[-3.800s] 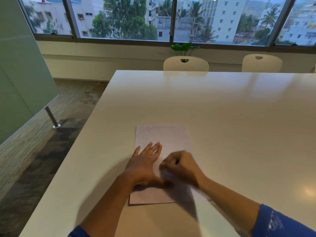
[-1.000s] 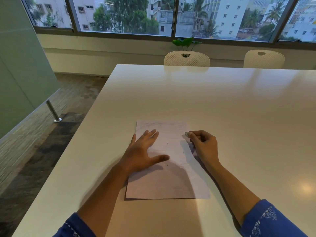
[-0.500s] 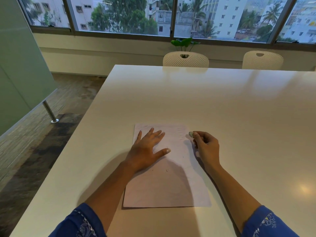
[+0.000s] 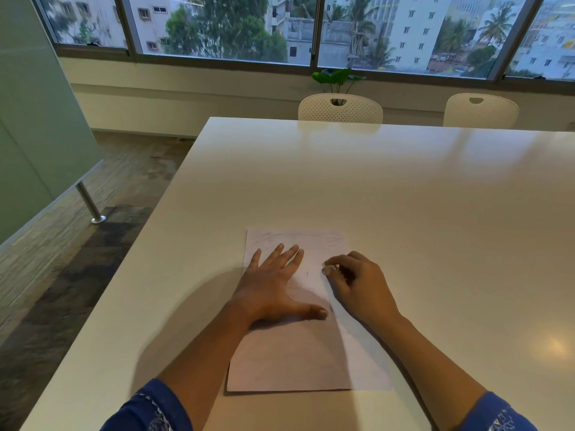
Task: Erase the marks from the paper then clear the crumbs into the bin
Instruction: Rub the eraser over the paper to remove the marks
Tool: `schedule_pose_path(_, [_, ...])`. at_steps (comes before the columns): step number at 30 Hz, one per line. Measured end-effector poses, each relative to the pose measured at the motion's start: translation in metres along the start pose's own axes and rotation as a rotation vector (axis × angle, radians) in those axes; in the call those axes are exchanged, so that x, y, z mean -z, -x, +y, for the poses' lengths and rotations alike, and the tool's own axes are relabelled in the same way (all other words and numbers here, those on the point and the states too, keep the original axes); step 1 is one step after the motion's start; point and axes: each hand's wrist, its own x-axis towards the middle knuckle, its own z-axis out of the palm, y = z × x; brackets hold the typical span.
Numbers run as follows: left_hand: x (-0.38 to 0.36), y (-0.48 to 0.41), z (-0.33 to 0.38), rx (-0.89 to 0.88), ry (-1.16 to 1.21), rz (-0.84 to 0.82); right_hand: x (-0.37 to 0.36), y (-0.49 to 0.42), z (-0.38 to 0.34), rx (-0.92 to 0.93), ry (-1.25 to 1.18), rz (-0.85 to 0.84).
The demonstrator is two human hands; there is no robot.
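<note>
A white sheet of paper (image 4: 298,356) lies on the white table (image 4: 404,197) in front of me, with faint pencil marks near its far edge and a few small dark specks. My left hand (image 4: 273,287) lies flat on the sheet's left half, fingers straight and spread. My right hand (image 4: 357,284) rests on the sheet's right side and pinches a small pale eraser (image 4: 328,270) between thumb and fingertips, its tip on the paper. No bin is in view.
Two white perforated chairs (image 4: 340,108) (image 4: 480,110) stand at the table's far side, with a green plant (image 4: 337,77) behind them under the windows. The table's left edge drops to the floor, where a metal post (image 4: 90,205) stands by a green partition.
My right hand has brought the eraser from the paper's right edge inward onto the sheet. My left hand stays flat, its thumb now spread further toward me.
</note>
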Motion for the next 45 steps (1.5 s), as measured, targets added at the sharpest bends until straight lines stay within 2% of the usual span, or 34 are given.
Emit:
schedule_pose_path(4, [0.001,-0.002,-0.002,-0.013,0.005,-0.029,0.004,0.002,-0.003,0.062,0.097,-0.009])
schedule_pose_path(8, [0.001,-0.004,-0.003,-0.012,0.019,-0.036,0.010,-0.007,-0.009,-0.047,0.146,-0.053])
schedule_pose_path(11, [0.000,-0.004,-0.003,-0.016,0.027,-0.028,0.011,-0.011,-0.019,-0.106,0.088,-0.080])
schedule_pose_path(13, [0.002,-0.003,-0.003,-0.020,0.040,-0.023,0.011,-0.010,-0.029,-0.134,-0.022,-0.172])
schedule_pose_path(16, [0.005,-0.003,-0.003,-0.028,0.032,-0.035,0.007,-0.004,-0.045,-0.157,-0.127,-0.417])
schedule_pose_path(18, [0.005,-0.003,-0.003,-0.027,0.040,-0.032,0.009,-0.005,-0.048,-0.195,-0.200,-0.487])
schedule_pose_path(20, [0.003,-0.001,-0.003,-0.025,0.058,-0.022,0.013,-0.016,-0.041,-0.260,-0.175,-0.437])
schedule_pose_path(22, [0.002,-0.001,-0.003,-0.020,0.057,-0.026,0.017,-0.034,-0.028,-0.356,-0.108,-0.283])
schedule_pose_path(25, [0.000,-0.002,-0.003,-0.011,0.059,-0.031,0.017,-0.045,-0.021,-0.449,-0.191,-0.141])
schedule_pose_path(27, [0.000,-0.002,-0.003,-0.017,0.069,-0.022,0.012,-0.034,-0.030,-0.415,-0.229,-0.226])
schedule_pose_path(30, [0.002,-0.003,-0.004,-0.025,0.048,-0.025,0.005,-0.007,-0.050,-0.253,-0.311,-0.492])
schedule_pose_path(32, [0.002,-0.004,-0.004,-0.027,0.042,-0.028,0.004,-0.005,-0.049,-0.227,-0.302,-0.535])
schedule_pose_path(36, [0.000,-0.002,-0.004,-0.015,0.060,-0.025,0.014,-0.039,-0.021,-0.406,-0.212,-0.193])
schedule_pose_path(38, [-0.001,-0.002,-0.004,-0.008,0.052,-0.026,0.015,-0.047,-0.014,-0.447,-0.239,-0.118])
schedule_pose_path(40, [-0.001,-0.004,-0.004,-0.009,0.057,-0.019,0.008,-0.038,-0.023,-0.441,-0.276,-0.187])
schedule_pose_path(43, [0.000,-0.004,-0.005,-0.024,0.051,-0.013,-0.002,-0.012,-0.043,-0.320,-0.350,-0.428])
schedule_pose_path(45, [0.001,-0.004,-0.005,-0.025,0.050,-0.012,-0.001,-0.011,-0.045,-0.276,-0.336,-0.483])
